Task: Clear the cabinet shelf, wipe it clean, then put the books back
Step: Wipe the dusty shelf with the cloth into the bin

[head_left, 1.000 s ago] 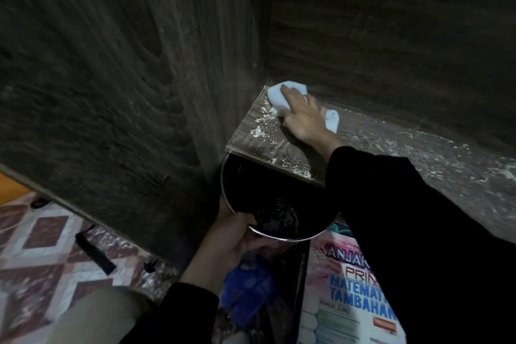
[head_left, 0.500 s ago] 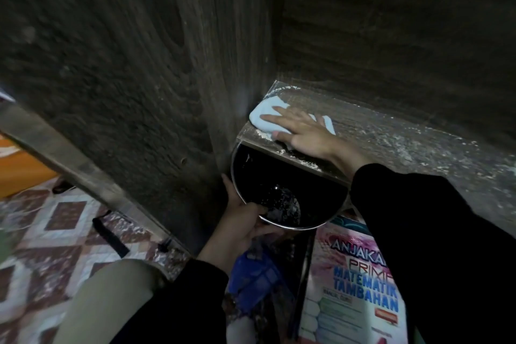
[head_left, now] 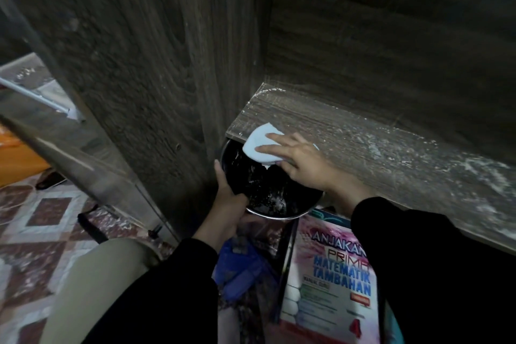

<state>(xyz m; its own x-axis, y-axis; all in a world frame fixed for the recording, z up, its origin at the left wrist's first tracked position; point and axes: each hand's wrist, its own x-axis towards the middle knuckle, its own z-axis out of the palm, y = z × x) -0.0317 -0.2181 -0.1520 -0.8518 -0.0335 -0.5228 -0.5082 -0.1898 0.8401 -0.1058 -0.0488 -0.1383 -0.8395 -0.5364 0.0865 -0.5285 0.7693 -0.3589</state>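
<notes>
The dark wooden cabinet shelf [head_left: 363, 142] is bare and streaked with white dust. My right hand [head_left: 301, 160] presses a white cloth [head_left: 259, 145] flat at the shelf's front left edge, the cloth hanging partly over the edge. Just below that edge my left hand [head_left: 230, 198] holds a round dark metal bowl [head_left: 268, 190] by its rim; white crumbs lie inside it. A maths book [head_left: 329, 282] with a pink and blue cover lies below the shelf.
The cabinet's side panel [head_left: 156, 64] rises at the left, with the back wall [head_left: 391, 36] behind the shelf. A blue object [head_left: 243, 268] lies under the bowl. A patterned floor [head_left: 33, 232] and my knee [head_left: 95, 288] are at the lower left.
My right hand has dragged the cloth from the shelf's back left corner forward to its front edge, over the bowl. The left hand keeps the bowl under the edge.
</notes>
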